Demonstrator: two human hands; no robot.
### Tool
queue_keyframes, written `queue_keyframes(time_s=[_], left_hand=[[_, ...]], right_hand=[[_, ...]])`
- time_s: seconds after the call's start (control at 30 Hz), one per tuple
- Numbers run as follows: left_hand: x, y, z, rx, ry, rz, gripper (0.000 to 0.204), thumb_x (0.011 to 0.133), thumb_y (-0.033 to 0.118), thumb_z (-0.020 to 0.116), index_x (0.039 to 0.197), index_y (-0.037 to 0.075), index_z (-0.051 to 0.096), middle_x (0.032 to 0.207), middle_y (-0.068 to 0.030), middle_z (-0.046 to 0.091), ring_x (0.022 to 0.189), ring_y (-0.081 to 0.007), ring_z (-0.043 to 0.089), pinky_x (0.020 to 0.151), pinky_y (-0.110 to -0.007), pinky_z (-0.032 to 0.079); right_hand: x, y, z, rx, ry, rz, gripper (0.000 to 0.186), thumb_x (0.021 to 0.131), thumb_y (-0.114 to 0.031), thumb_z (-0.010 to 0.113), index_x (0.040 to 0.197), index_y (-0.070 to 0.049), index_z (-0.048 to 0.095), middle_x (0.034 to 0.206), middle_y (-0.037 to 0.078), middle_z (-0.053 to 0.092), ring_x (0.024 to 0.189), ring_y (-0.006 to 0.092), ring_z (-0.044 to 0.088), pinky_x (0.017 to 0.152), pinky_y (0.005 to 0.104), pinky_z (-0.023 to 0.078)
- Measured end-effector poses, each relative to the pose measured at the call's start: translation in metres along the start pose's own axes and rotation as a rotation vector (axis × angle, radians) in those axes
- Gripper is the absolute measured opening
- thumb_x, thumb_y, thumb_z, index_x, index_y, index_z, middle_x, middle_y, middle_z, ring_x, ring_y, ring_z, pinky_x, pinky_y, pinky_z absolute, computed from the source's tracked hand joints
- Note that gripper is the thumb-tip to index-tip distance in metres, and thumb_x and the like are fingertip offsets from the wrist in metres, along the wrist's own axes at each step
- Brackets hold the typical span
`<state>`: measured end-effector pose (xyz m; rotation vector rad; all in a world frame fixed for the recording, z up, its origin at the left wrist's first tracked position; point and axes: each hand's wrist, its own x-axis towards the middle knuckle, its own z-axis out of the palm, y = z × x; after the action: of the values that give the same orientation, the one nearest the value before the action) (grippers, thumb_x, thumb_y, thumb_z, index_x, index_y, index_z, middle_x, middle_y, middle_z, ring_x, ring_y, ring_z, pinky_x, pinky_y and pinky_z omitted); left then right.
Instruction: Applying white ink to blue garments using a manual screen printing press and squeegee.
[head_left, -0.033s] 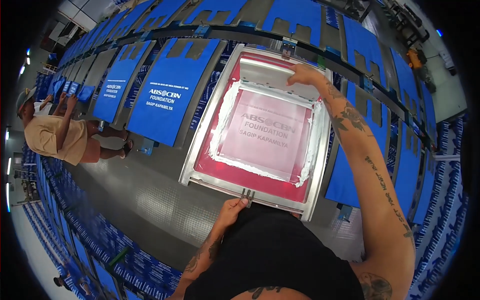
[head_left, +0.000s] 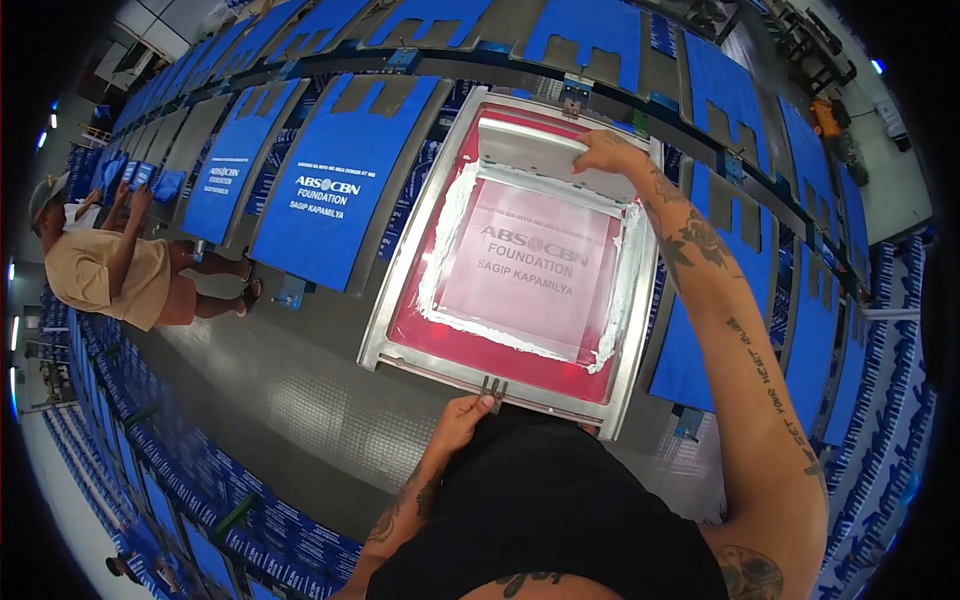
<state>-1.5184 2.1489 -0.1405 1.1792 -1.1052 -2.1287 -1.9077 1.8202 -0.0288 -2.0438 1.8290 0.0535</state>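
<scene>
A screen-printing frame with metal edges and red-pink mesh lies in front of me. White ink rings the pale printing area, where grey lettering shows. Across the frame's far end lies a wide metal squeegee, its blade side toward the ink. My right hand is closed on the squeegee's right end, the arm stretched along the frame's right side. At the near edge, my left hand grips a small metal bracket with the thumb on top; its other fingers are partly hidden.
Printed blue bag panels lie on boards at the left, with more blue panels at the right and along the far row. A person in a tan shirt stands left, handling blue pieces. Grey floor shows between the rows.
My hands, the squeegee and the printing frame look unmoved. The view has shifted very slightly, and the person at the left appears a touch farther left.
</scene>
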Motion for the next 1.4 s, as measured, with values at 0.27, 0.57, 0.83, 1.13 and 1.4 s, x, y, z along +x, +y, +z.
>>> queue_keyframes(time_s=[0.27,0.57,0.83,1.13,1.4], left_hand=[[0.023,-0.038,-0.029,0.096,-0.143,0.016,0.049,0.097,0.04,0.054,0.063,0.004,0.049,0.061,0.0078,0.038,0.06,-0.0056,0.033,0.053,-0.028,0.031],[0.027,-0.023,-0.032,0.235,-0.179,0.153,0.053,0.098,0.041,0.052,0.062,0.002,0.046,0.057,0.0034,0.036,0.057,-0.0076,0.032,0.05,-0.031,0.032],[0.029,0.012,-0.044,0.873,-0.35,-0.011,0.052,0.095,0.045,0.048,0.085,-0.001,0.069,0.078,-0.0251,0.064,0.078,-0.0442,0.062,0.074,-0.047,0.048],[0.076,0.081,-0.169,1.063,0.661,0.436,0.049,0.095,0.043,0.051,0.102,-0.005,0.063,0.09,-0.0221,0.064,0.092,-0.039,0.061,0.087,-0.04,0.045],[0.073,0.066,-0.166,0.54,0.379,0.032,0.063,0.099,0.05,0.04,0.106,-0.008,0.063,0.088,-0.0156,0.065,0.084,-0.0222,0.057,0.083,-0.037,0.044]], right_hand=[[-0.051,-0.051,0.038,-0.088,0.145,0.098,0.045,0.07,-0.023,0.071,0.112,-0.008,0.064,0.103,0.019,0.066,0.103,0.036,0.061,0.088,0.0418,0.047],[-0.197,-0.165,0.133,-0.151,0.3,0.082,0.028,0.069,-0.006,0.059,0.095,-0.012,0.067,0.088,0.009,0.065,0.083,0.0293,0.061,0.071,0.045,0.049],[-0.26,-0.221,0.147,-0.105,0.253,0.15,0.038,0.066,-0.01,0.067,0.104,-0.012,0.063,0.091,0.008,0.063,0.084,0.0276,0.059,0.073,0.0413,0.045],[-0.269,-0.09,0.088,0.916,0.388,0.699,0.04,0.084,-0.025,0.065,0.112,0.003,0.06,0.096,0.017,0.068,0.085,0.0319,0.068,0.074,0.0442,0.055],[-0.301,-0.034,0.163,1.788,0.613,0.688,0.046,0.08,-0.024,0.068,0.114,0.004,0.058,0.1,0.016,0.065,0.088,0.0289,0.065,0.081,0.0402,0.053]])
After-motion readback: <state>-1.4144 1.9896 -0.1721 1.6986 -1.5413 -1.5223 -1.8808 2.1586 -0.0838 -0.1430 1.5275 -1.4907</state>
